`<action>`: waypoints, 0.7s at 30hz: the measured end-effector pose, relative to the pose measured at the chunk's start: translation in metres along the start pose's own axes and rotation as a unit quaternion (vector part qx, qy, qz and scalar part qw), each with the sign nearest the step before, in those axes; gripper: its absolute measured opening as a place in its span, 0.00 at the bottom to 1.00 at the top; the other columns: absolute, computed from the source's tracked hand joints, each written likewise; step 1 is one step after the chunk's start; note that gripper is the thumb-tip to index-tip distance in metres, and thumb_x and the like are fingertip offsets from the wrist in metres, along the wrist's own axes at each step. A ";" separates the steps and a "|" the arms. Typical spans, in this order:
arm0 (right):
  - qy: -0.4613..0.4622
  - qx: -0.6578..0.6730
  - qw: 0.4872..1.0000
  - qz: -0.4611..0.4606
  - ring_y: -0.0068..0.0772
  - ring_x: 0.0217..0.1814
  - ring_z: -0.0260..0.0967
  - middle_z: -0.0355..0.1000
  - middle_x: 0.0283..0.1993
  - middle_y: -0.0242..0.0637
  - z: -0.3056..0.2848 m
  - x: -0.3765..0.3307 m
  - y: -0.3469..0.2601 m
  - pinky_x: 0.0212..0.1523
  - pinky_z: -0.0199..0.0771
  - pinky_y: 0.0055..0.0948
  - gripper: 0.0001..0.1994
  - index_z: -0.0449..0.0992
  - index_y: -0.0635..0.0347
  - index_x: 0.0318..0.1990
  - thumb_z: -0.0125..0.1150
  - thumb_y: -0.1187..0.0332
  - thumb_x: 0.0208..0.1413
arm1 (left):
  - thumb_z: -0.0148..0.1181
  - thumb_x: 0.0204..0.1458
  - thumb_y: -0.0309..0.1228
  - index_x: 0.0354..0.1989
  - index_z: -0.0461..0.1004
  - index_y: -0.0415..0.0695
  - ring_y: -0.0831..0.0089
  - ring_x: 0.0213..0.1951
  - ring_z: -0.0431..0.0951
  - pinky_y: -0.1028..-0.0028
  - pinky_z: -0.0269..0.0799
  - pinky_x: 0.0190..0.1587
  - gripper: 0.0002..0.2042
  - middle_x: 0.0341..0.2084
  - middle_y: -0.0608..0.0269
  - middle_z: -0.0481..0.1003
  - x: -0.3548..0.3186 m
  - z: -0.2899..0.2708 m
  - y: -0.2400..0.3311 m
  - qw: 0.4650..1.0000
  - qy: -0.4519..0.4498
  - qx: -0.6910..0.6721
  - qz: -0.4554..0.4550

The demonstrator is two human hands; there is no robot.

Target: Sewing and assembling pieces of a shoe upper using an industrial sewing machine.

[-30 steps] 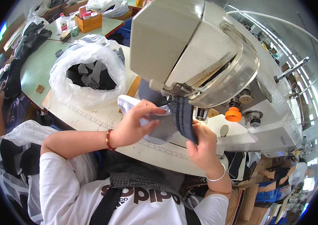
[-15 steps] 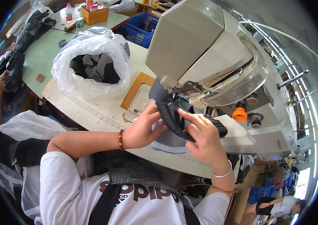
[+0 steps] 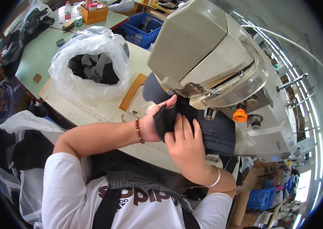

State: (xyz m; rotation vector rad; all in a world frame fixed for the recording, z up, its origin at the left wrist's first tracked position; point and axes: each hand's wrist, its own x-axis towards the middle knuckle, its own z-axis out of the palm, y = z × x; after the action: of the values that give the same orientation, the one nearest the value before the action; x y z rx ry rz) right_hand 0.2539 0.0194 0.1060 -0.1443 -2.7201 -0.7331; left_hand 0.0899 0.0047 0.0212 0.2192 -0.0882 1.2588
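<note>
Hands: two, both bare. Left hand (image 3: 157,123) with a bead bracelet (image 3: 139,131) at the wrist; right hand (image 3: 185,147) with a silver bangle (image 3: 214,179).
Dark fabric piece (image 3: 207,128): one, lying on the machine bed under the sewing head, between and beneath both hands.
Left grip: closed on the near left edge of the dark fabric piece, thumb pointed up toward the head.
Right grip: flat and spread, fingers (image 3: 179,128) pressed down on top of the dark fabric piece; not curled around it.
Sewing machine (image 3: 207,49): one, beige, with one orange knob (image 3: 239,115) on the front.
Table (image 3: 93,108): one cream worktop carrying one wooden plate (image 3: 133,91) beside the machine bed.
Clear plastic bags: two. Bag on table (image 3: 89,61), holding dark and grey cut pieces; bag at lap (image 3: 12,152), low left, holding dark pieces.
Farther off: one orange box (image 3: 94,13), one blue crate (image 3: 140,26), one bottle (image 3: 67,9) on a green table (image 3: 35,61).
Change from half a second before: fabric flattened out from an upright fold onto the bed; right hand moved from gripping the fold to pressing flat on top; left hand drawn in closer to the needle side. White cloth seen a second before no longer visible.
</note>
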 end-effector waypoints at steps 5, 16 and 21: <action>0.075 0.049 0.995 0.033 0.53 0.68 0.66 0.70 0.61 0.58 0.050 -0.015 -0.022 0.66 0.60 0.69 0.06 0.72 0.59 0.31 0.61 0.68 0.52 | 0.57 0.66 0.43 0.60 0.70 0.47 0.72 0.49 0.79 0.65 0.75 0.56 0.19 0.45 0.65 0.78 -0.025 0.011 0.007 0.950 0.165 0.261 0.034; 0.090 0.234 0.965 0.078 0.51 0.68 0.66 0.68 0.66 0.53 0.033 -0.027 -0.009 0.65 0.64 0.59 0.06 0.72 0.60 0.30 0.63 0.73 0.46 | 0.59 0.65 0.45 0.48 0.75 0.43 0.74 0.44 0.82 0.69 0.79 0.50 0.16 0.41 0.65 0.80 -0.041 0.046 0.008 0.944 0.221 0.239 0.045; 0.063 0.109 0.992 0.018 0.47 0.67 0.66 0.70 0.64 0.49 0.042 -0.027 -0.008 0.64 0.66 0.56 0.06 0.75 0.59 0.33 0.62 0.68 0.52 | 0.65 0.61 0.33 0.44 0.77 0.41 0.77 0.39 0.80 0.73 0.79 0.41 0.10 0.40 0.66 0.79 -0.038 0.043 0.018 0.921 0.265 0.278 0.061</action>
State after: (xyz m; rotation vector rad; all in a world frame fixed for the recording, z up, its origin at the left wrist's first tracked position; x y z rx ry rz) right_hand 0.2665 0.0329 0.0590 -0.0916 -2.6468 -0.4151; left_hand 0.0636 -0.0349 0.0577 0.3552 0.7428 1.4070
